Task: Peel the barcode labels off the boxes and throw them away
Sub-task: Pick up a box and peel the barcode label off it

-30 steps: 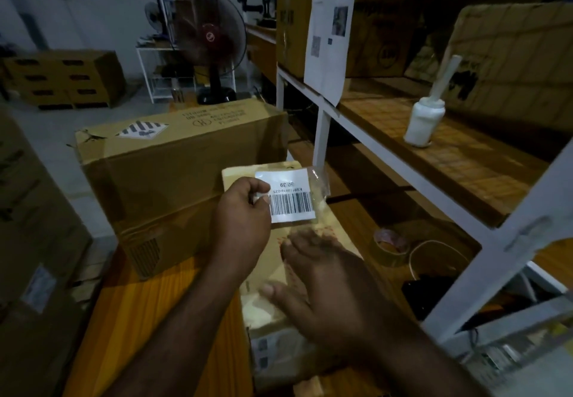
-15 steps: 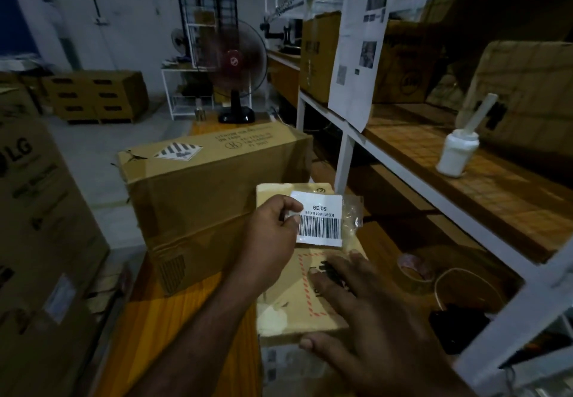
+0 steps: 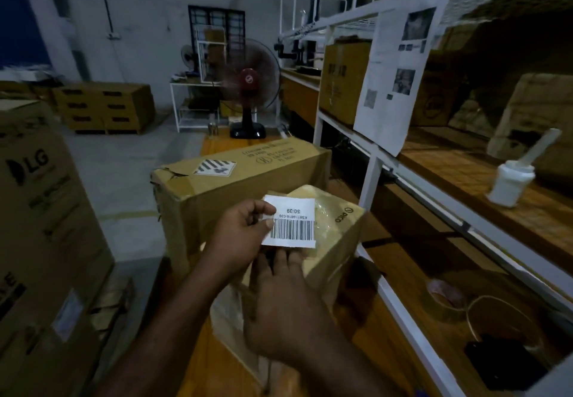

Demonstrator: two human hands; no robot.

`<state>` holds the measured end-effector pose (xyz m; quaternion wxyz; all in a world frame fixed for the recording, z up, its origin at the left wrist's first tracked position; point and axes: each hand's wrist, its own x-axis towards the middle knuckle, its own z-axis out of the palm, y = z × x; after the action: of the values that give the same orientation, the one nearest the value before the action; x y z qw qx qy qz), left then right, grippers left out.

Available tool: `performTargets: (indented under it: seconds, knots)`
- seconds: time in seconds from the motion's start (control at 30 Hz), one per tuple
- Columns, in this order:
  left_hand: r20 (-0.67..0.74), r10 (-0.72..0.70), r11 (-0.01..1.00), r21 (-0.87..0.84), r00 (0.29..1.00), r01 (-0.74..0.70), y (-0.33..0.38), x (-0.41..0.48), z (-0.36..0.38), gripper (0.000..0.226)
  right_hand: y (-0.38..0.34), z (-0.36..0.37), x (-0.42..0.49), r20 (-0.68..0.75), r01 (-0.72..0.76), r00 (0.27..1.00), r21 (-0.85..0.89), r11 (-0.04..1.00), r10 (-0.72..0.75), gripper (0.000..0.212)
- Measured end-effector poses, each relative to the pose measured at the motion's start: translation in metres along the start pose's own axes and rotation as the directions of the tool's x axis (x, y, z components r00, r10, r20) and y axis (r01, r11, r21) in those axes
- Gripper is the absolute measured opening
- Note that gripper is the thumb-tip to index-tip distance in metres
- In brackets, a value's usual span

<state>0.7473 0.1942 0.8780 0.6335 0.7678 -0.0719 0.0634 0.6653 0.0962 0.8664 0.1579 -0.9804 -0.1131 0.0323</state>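
white paper barcode label (image 3: 293,226) sits in our left hand (image 3: 242,235), pinched at its left edge between thumb and fingers, so that grip is closed on the label alone. the label stretches out to the right of the grip, printed face up, its bars and numbers upside down to us. it rides just above the top of the small tan cardboard box (image 3: 338,241), which lies right of and below the grip on the orange wooden surface (image 3: 217,372). a crinkled clear film (image 3: 325,210) shows at the label's far edge; we cannot tell whether it ties the label to the box.

we judge this label peeled, or very nearly so, with the throwing away not yet done; no bin shows in the view. the large brown cardboard box (image 3: 248,186) beyond the grip carries a striped diamond sticker (image 3: 215,167), and we cannot say whether barcode labels wait on it.

our left forearm reaches up from the lower left, with the thumb lying on top of the label. our right hand (image 3: 285,303) lies flat just below the grip, fingers straight and together, resting on the small box with fingertips at the label's lower edge; it holds nothing.
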Motion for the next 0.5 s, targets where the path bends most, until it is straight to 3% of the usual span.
performTargets:
  seconds: [0.17, 0.3, 0.5]
  knots:
    - [-0.060, -0.049, 0.995, -0.085, 0.997, 0.044, -0.007, 0.012, -0.036, 0.020, -0.005, 0.001, 0.050, 0.036, 0.087, 0.996, -0.055, 0.995, -0.085, 0.074]
    - [-0.147, -0.047, 0.995, -0.094, 0.988, 0.033, -0.015, 0.020, -0.056, 0.026, 0.002, 0.006, 0.078, -0.108, 0.137, 0.986, 0.120, 0.983, -0.124, 0.069]
    - [-0.207, -0.046, 0.996, -0.086, 0.977, 0.029, -0.020, 0.019, -0.068, 0.034, 0.006, 0.015, 0.113, -0.238, 0.168, 0.965, 0.232, 0.958, -0.111, 0.058]
